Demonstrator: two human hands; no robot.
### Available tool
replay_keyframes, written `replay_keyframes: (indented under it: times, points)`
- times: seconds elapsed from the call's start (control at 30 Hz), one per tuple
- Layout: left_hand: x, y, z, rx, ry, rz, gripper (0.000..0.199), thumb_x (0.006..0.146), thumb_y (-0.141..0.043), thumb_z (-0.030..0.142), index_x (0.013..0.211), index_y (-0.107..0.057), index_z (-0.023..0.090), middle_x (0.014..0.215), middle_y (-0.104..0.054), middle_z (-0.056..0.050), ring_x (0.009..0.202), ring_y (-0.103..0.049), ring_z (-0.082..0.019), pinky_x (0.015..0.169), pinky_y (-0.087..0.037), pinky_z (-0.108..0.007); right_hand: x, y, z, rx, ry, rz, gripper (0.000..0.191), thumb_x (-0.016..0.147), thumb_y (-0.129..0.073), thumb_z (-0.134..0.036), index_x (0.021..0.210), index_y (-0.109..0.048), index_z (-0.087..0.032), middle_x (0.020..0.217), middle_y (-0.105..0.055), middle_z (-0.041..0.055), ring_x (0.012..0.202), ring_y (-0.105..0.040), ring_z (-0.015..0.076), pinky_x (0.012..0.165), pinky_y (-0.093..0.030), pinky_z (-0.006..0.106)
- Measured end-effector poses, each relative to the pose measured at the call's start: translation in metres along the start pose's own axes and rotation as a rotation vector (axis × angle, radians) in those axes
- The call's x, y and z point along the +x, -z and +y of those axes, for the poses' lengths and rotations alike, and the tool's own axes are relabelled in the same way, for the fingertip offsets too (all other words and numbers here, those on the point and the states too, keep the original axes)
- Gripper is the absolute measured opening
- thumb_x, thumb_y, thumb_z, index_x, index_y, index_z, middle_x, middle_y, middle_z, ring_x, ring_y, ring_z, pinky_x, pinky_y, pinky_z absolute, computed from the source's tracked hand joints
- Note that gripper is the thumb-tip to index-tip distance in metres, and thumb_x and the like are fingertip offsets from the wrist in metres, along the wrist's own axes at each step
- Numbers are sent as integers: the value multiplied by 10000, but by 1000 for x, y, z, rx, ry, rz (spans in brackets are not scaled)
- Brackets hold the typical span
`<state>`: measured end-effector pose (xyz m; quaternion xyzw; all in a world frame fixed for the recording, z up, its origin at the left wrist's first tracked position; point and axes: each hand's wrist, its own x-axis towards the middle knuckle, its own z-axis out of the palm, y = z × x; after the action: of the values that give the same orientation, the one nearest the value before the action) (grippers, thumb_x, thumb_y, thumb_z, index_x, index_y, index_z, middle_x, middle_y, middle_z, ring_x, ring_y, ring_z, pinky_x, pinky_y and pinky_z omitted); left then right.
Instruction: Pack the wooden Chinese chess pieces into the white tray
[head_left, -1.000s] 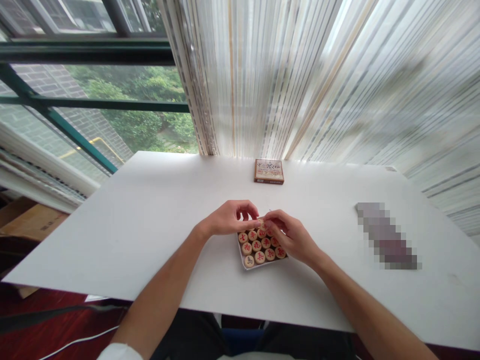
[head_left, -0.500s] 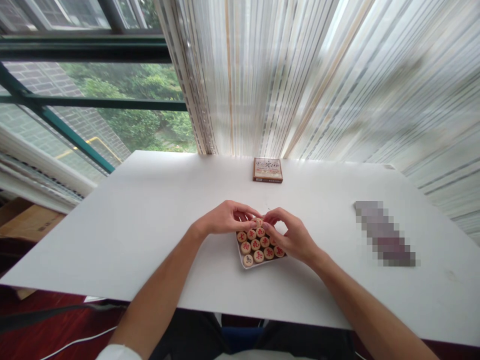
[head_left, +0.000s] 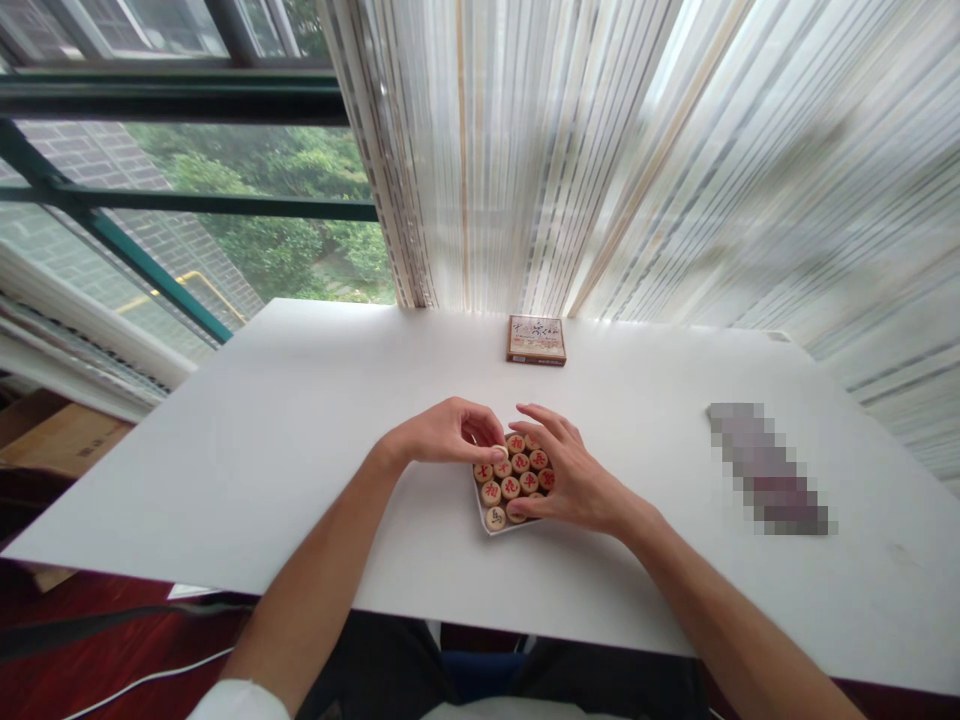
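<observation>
A shallow white tray (head_left: 491,532) holds rows of round wooden Chinese chess pieces (head_left: 510,488), most with red characters; a piece with a black character (head_left: 495,518) sits in the near left corner. My left hand (head_left: 457,432) is over the tray's far left part, thumb and fingers pinching one chess piece (head_left: 500,454). Across the tray's right side spreads my right hand (head_left: 574,478), fingers apart, with the thumb low over the near row. It covers some pieces on that side, and I see nothing held in it.
Behind the tray lies a small flat box (head_left: 535,341) with printed characters. A pixelated dark object (head_left: 769,470) is on the right of the white table (head_left: 300,420). Striped curtains (head_left: 510,160) and a window line the far edge. A cardboard box (head_left: 67,445) stands at the left.
My right hand has left the far row and opened out over the tray's right side. My left hand has drawn slightly left with a piece in its pinch.
</observation>
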<state>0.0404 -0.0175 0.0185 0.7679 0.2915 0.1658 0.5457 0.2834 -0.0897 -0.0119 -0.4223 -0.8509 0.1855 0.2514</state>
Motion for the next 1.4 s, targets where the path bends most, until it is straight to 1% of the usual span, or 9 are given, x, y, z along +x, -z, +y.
replay_keyframes:
  times: [0.13, 0.23, 0.37, 0.53, 0.83, 0.97, 1.07, 1.2, 1.4]
  points:
    - [-2, 0, -1, -52, 61, -44, 305, 776, -796, 376, 946, -712, 137, 846, -728, -48, 781, -680, -145, 712, -558, -235, 0, 4, 0, 17, 5, -9, 835, 714, -849, -428, 1414, -412, -302, 1562, -321, 116, 1463, -271, 342, 1166, -316, 578]
    - [-3, 0, 0, -111, 107, -69, 326, 753, -816, 369, 949, -684, 144, 858, -730, -45, 780, -694, -149, 686, -558, -229, 1, 6, -2, 105, 37, 42, 645, 782, -803, -378, 1342, -494, -291, 1483, -432, 113, 1395, -387, 306, 1127, -395, 519]
    - [-4, -1, 1, -148, 142, -89, 341, 731, -834, 369, 924, -670, 142, 807, -717, -30, 735, -692, -136, 633, -533, -203, 2, 4, -9, 263, 64, 96, 321, 881, -703, -291, 1185, -601, -268, 1205, -634, 83, 1123, -607, 225, 961, -521, 382]
    - [-3, -2, 0, -200, 132, -97, 358, 702, -856, 354, 881, -627, 146, 840, -714, -26, 736, -695, -134, 631, -526, -211, 4, -2, -18, 380, 18, 71, 77, 932, -637, -262, 1001, -639, -229, 937, -690, 29, 829, -646, 150, 754, -519, 277]
    - [-4, -1, 3, -123, 76, -163, 319, 705, -833, 310, 914, -646, 159, 897, -715, -43, 800, -677, -160, 735, -537, -284, 3, -4, -22, 407, -8, 64, 143, 946, -562, -179, 1034, -664, -227, 967, -661, 55, 866, -637, 166, 754, -527, 288]
    - [-4, 5, 1, 133, 58, -56, 288, 721, -804, 360, 880, -661, 167, 828, -664, -14, 734, -576, -133, 647, -459, -244, 2, -2, -22, 370, 35, 48, 295, 913, -543, -85, 1087, -706, -259, 1000, -618, 60, 924, -624, 179, 809, -522, 312]
    - [-2, 7, -5, 267, 63, 38, 386, 668, -830, 467, 838, -648, 171, 772, -613, 0, 715, -529, -140, 620, -424, -248, 3, -1, -23, 353, 40, 24, 240, 919, -564, -116, 1061, -708, -245, 974, -615, 59, 906, -612, 181, 806, -513, 314]
    - [1, 6, -10, 385, 18, 196, 449, 664, -817, 531, 883, -640, 182, 874, -629, -22, 800, -536, -171, 699, -439, -279, 3, -2, -26, 322, 65, -26, 152, 913, -599, -147, 1002, -686, -235, 954, -655, 45, 870, -600, 179, 793, -498, 313]
    - [2, 6, -15, 434, 100, 140, 546, 621, -827, 567, 970, -631, 195, 930, -629, -30, 807, -553, -186, 691, -447, -285, 1, -5, -29, 240, 113, -95, 103, 863, -663, -133, 903, -660, -227, 882, -681, 20, 822, -590, 182, 788, -474, 329]
